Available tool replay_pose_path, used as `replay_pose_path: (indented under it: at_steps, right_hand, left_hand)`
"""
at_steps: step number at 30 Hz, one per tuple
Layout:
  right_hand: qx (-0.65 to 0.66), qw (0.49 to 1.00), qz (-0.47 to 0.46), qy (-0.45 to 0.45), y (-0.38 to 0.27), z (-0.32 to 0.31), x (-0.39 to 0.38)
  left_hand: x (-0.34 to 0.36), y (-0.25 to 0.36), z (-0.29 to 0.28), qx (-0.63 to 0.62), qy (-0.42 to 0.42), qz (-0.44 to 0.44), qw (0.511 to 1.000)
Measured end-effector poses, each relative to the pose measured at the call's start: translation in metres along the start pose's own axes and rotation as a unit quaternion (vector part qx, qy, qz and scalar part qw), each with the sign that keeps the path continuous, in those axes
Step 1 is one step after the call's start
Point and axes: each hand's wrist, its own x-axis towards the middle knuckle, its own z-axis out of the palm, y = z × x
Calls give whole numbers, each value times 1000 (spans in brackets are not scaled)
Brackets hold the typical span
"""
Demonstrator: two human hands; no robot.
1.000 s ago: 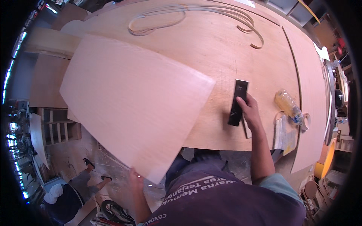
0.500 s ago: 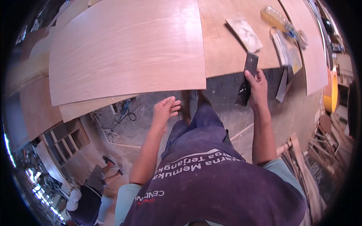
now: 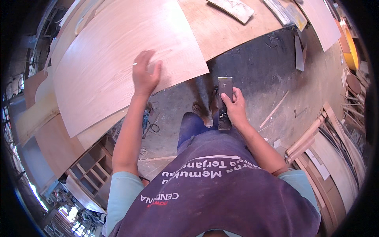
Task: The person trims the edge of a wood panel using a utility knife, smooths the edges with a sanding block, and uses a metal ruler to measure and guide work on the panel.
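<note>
My right hand (image 3: 237,107) grips a dark sanding block (image 3: 225,85), long and flat with a thin pale edge at its far end. Its thumb lies across the block's face, and pale flecks mark the dark surface near the lower end. The block is in front of my body, over the floor, apart from the bench. My left hand (image 3: 146,75) is over the pale wood-veneer panel (image 3: 106,51), near its front edge, fingers apart and slightly blurred. It holds nothing; whether the palm touches the panel I cannot tell. A ring shows on one finger.
The panel lies on a wooden bench top (image 3: 221,35). A white-topped flat block (image 3: 235,10) and a stack of sheets (image 3: 278,12) rest at the back. A grey sheet (image 3: 299,53) hangs from the bench edge. Timber lengths (image 3: 312,134) lean at right; a shelf unit (image 3: 89,170) stands at left.
My left hand has moved forward and left over the panel, its fingers opening. My right hand has brought the sanding block left and nearer my body. The view has turned leftward.
</note>
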Motion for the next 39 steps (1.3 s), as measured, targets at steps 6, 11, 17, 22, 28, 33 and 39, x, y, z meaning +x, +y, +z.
replay_pose_path:
  at_steps: [6,11,17,22,28,33,39]
  right_hand:
    - [31,992,-5,119,17,-7,-7]
    - [83,974,4,212,19,-4,-30]
    - [174,931,11,320,39,17,-76]
    - [191,916,20,353,55,33,-106]
    - [211,912,67,347,65,45,-102]
    - [-3,952,-61,301,80,66,-48]
    - [-92,962,-56,252,37,106,-6]
  left_hand:
    - [26,71,52,-81,-206,228,948]
    - [27,49,107,-96,-250,297,916]
    - [34,39,134,-121,-269,314,903]
    - [32,52,126,-68,-223,337,912]
    - [41,47,116,-136,-234,354,895]
    - [66,15,105,-132,-195,327,915]
    - [77,-9,112,-17,-217,382,898]
